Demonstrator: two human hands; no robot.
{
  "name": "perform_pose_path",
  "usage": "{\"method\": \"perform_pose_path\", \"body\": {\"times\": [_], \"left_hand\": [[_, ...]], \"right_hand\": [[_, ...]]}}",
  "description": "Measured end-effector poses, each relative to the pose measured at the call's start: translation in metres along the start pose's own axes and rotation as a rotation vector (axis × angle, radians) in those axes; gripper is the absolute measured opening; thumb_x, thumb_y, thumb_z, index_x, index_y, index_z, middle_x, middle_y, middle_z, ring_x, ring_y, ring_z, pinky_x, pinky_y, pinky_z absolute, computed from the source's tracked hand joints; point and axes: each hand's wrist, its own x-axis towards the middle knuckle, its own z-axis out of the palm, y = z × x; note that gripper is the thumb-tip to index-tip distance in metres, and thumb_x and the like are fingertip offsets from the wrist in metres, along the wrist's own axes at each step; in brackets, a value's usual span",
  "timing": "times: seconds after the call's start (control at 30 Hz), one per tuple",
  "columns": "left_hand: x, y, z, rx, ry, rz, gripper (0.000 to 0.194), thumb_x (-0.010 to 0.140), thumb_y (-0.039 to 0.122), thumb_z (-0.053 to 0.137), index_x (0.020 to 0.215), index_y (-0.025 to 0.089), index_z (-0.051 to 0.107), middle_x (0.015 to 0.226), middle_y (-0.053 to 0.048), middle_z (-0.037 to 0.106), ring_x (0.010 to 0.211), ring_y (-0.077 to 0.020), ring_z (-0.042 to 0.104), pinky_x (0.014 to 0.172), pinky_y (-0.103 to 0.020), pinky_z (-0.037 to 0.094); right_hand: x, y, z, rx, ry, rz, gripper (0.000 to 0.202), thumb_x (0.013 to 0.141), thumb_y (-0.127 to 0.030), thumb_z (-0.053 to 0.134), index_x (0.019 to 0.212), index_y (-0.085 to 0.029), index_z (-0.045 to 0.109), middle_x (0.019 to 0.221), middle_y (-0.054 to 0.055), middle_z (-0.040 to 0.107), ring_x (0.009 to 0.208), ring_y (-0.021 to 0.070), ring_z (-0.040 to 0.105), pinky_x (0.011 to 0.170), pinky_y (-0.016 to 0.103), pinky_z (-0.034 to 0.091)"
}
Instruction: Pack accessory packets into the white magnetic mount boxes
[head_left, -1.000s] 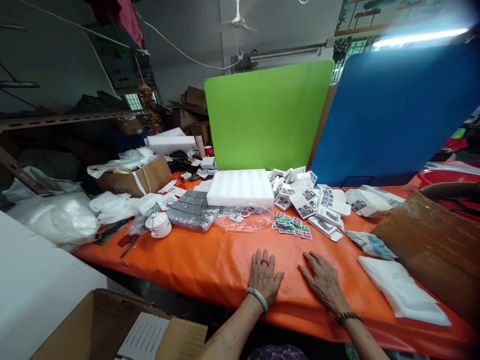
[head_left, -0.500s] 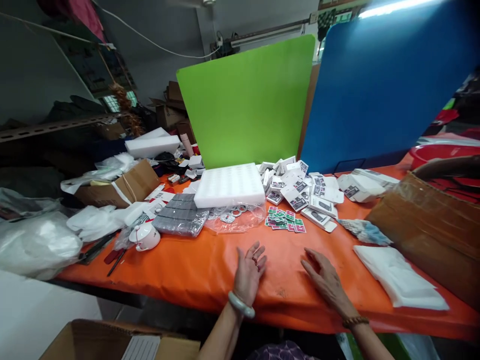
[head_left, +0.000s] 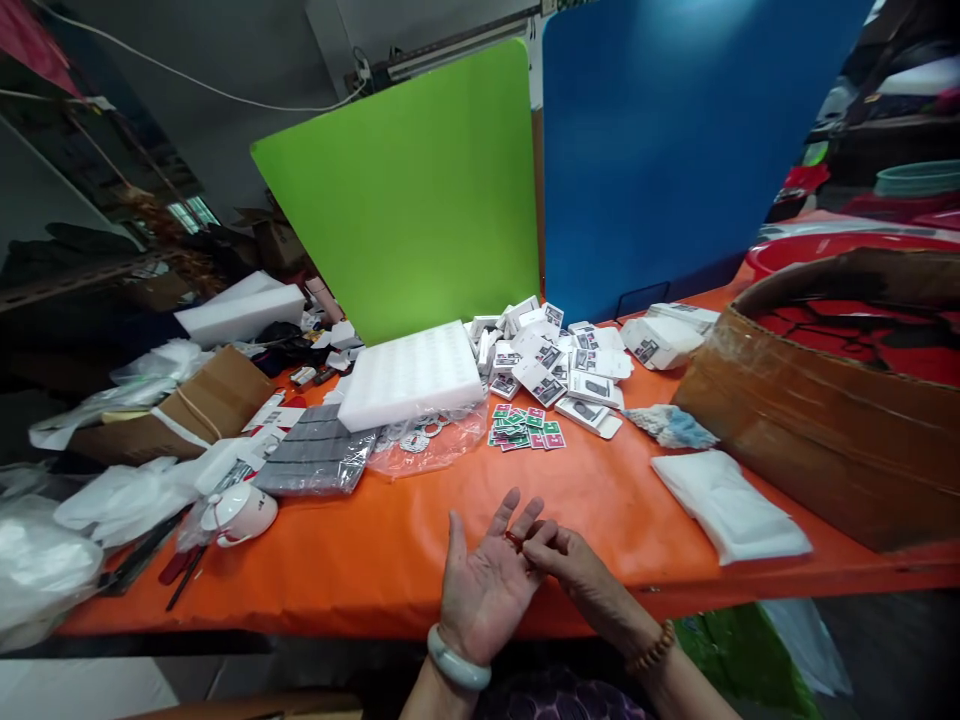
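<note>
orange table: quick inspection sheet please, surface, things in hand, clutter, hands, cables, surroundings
surface: orange cover, creased near the front edge
job's things: reddish ring on a finger of the left hand
clutter: white boxes in a loose pile, scattered cards, foam block, white mug, grey wrapped packet
grippers: left hand palm up, fingers spread; right hand has its fingertips at the left's fingers, any grip unclear
cables: white cable strung along the wall; on the table, nothing seen
surroundings: green panel and blue panel behind, large carton at right

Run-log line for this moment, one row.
left hand: open, palm up; right hand: fingertips at left's fingers; beyond: printed cards, white foam block
</note>
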Motion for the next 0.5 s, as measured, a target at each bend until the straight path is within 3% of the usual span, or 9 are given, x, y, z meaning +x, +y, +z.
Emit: {"method": "perform_pose_path", "body": {"times": [0.2, 0.5], "left_hand": [[0.006, -0.015, 0.009, 0.029, -0.024, -0.063, 0.072, 0.084, 0.071, 0.031, 0.124, 0.018, 0.06, 0.136, -0.012, 0.054, 0.124, -0.0271, 0.048, 0.111, -0.043, 0.025], [0.019, -0.026, 0.016, -0.017, 0.001, -0.065, 0.075, 0.085, 0.071, 0.026, 0.12, 0.016, 0.063, 0.132, -0.012, 0.057, 0.117, -0.0297, 0.054, 0.109, -0.046, 0.028]], "right_hand": [[-0.008, -0.002, -0.008, 0.068, 0.133, 0.104, 0.033, 0.061, -0.043, 0.082, 0.065, -0.015, 0.064, 0.064, -0.001, 0.064, 0.067, 0.0156, 0.057, 0.063, 0.027, 0.041], [-0.015, -0.006, -0.007, 0.225, 0.093, 0.087, 0.04, 0.061, -0.041, 0.082, 0.088, -0.016, 0.069, 0.082, 0.003, 0.071, 0.082, 0.0193, 0.064, 0.072, 0.028, 0.045]]}}
